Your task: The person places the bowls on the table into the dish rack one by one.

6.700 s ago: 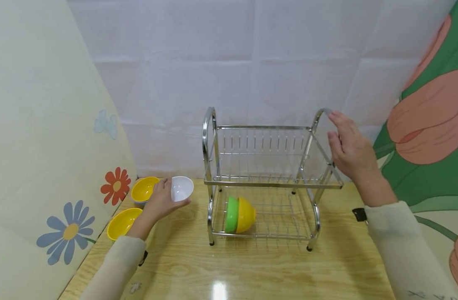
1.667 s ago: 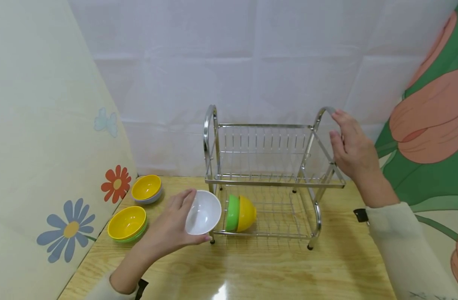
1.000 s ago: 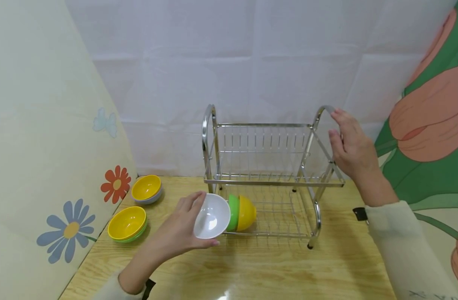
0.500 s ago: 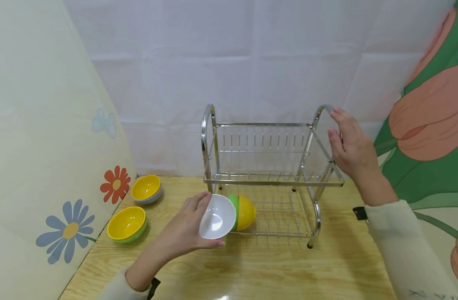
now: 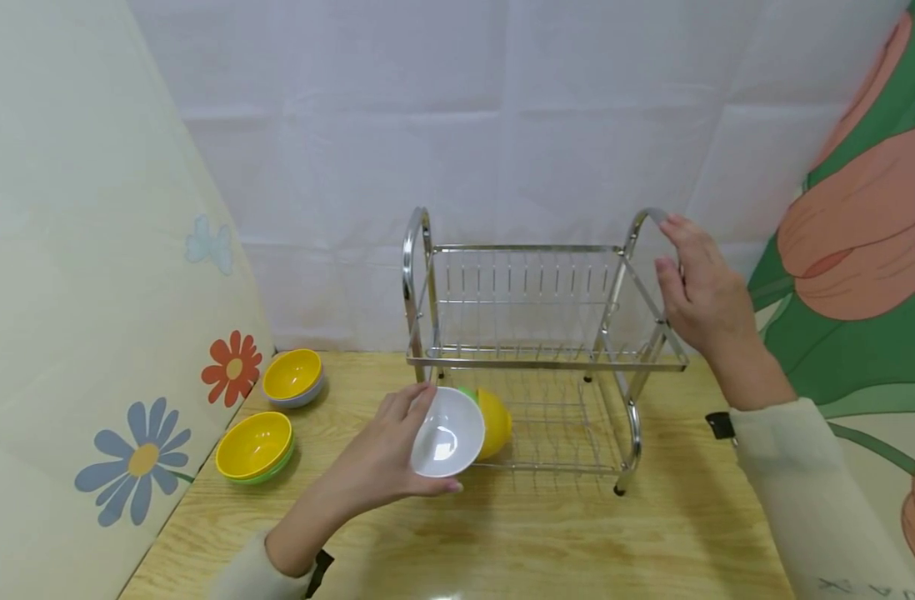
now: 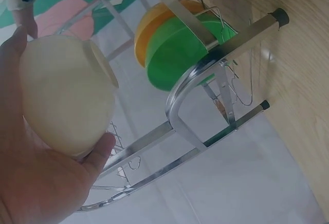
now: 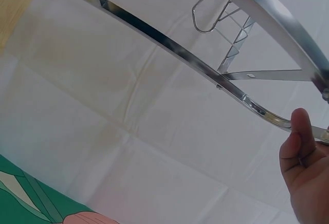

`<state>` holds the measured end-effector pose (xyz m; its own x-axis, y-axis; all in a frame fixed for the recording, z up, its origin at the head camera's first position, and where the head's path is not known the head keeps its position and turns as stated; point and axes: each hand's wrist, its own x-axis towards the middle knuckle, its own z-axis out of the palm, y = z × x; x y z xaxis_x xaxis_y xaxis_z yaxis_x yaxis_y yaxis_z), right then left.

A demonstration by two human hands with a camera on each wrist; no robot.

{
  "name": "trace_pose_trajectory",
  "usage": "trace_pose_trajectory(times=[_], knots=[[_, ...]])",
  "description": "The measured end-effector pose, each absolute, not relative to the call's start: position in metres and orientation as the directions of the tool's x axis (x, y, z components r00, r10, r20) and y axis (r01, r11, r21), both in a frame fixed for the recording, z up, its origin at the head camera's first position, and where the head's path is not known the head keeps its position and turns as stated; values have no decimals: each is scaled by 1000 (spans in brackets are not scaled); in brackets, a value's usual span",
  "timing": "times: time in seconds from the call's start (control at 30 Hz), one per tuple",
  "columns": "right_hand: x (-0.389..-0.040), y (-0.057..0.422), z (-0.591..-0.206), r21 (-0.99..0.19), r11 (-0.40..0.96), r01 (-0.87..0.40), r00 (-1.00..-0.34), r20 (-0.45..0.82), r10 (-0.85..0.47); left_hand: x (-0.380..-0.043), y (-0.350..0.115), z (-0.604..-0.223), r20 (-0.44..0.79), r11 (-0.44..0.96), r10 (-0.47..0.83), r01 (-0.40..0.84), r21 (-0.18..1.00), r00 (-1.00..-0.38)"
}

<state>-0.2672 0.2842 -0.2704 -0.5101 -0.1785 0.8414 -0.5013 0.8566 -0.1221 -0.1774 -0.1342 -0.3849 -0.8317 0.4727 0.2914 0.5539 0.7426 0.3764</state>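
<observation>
My left hand grips a small white bowl by its side, fingers at the far rim and thumb at the near one. The bowl's hollow faces me, in front of the lower tier of a chrome dish rack. Behind it on that tier, a yellow bowl and a mostly hidden green bowl stand on edge; the left wrist view shows the green bowl plainly. My right hand touches the curved tube at the rack's upper right with extended fingers, thumb apart.
On the table's left stand two stacks of bowls: a yellow bowl in a greyish one at the back, and a yellow bowl in a green one nearer. A white cloth hangs behind the rack, with patterned panels at both sides.
My left hand has taken the white bowl from beside the stacks, rightward to the rack's lower left, where it now covers most of the green bowl. The right hand has stayed at the tube.
</observation>
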Motion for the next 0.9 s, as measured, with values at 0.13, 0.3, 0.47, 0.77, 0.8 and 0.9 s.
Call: trace_pose_trajectory(times=[0.13, 0.3, 0.47, 0.77, 0.8, 0.9], knots=[[-267, 284, -270, -121, 855, -505, -509, 841, -182, -177, -131, -384, 295, 735, 483, 565, 375, -824], [-267, 283, -269, -115, 858, -501, -508, 841, -183, -177, -127, -382, 294, 724, 491, 572, 386, -820], [-267, 283, -269, -120, 856, -503, -511, 840, -182, -178, -123, -383, 304, 717, 502, 586, 378, -810], [-266, 283, -269, -122, 855, -504, -511, 841, -181, -178, -114, -385, 304, 701, 526, 607, 375, -794], [-266, 283, -269, -125, 855, -503, -512, 840, -179, -177, -113, -385, 302, 699, 529, 609, 375, -793], [-266, 284, -269, -131, 855, -501, -517, 838, -174, -176, -109, -385, 300, 698, 537, 615, 368, -789]])
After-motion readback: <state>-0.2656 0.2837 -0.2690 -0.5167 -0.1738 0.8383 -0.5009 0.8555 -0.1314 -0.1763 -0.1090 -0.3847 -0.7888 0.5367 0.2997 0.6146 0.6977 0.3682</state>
